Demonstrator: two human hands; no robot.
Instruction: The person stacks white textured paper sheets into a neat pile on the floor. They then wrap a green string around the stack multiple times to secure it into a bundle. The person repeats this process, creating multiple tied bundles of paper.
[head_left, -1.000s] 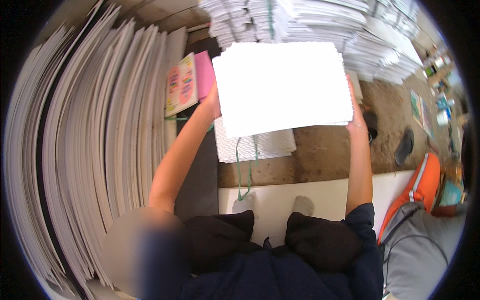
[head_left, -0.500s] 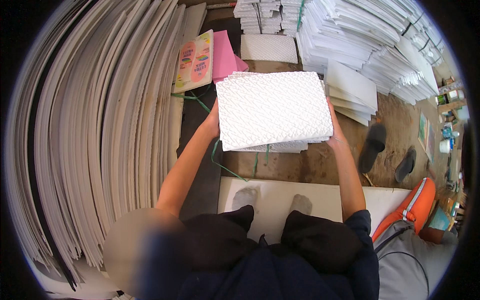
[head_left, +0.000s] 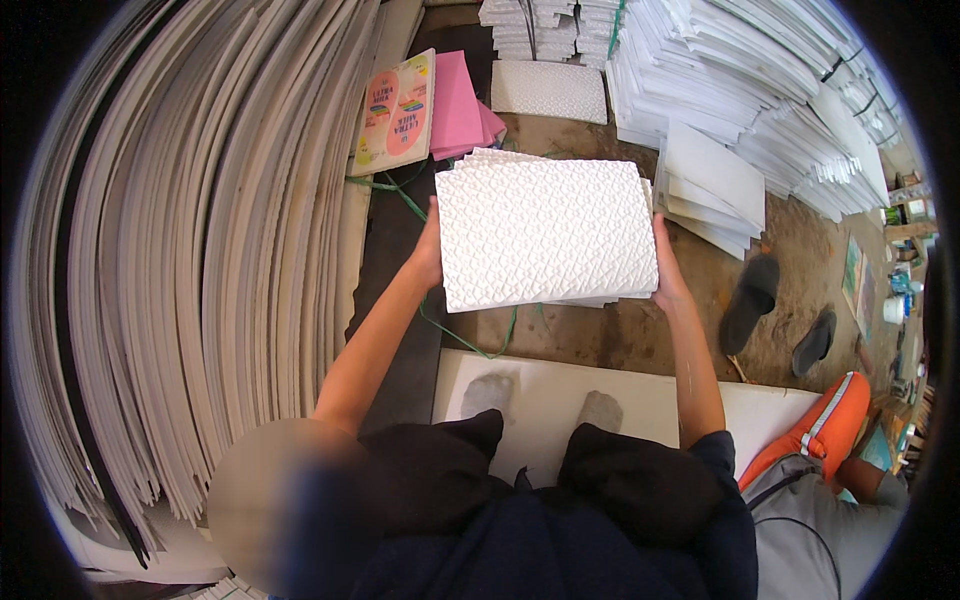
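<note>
Between my two hands is a stack of white textured sheets (head_left: 548, 235), embossed on top, with several sheet edges fanned out along the far side. My left hand (head_left: 430, 250) presses the stack's left edge, its fingers partly hidden behind the sheets. At the right edge my right hand (head_left: 668, 265) grips in the same way, fingertips mostly out of sight underneath. Below the stack's near edge, a bit of another white sheet (head_left: 590, 301) shows. Green strapping (head_left: 490, 352) loops on the ground near the stack.
Tall upright grey-white sheets (head_left: 240, 220) line the left. Pink sheets (head_left: 455, 105) and a printed colourful board (head_left: 395, 115) lie beyond. White piles (head_left: 700, 70) fill the back right. Dark slippers (head_left: 748, 303) lie on the floor. A person in orange and grey (head_left: 815, 430) is close on my right.
The stack has come slightly toward me and sits straighter, with more of its far edges showing. Both hands keep hold of its sides. The view has shifted a little.
</note>
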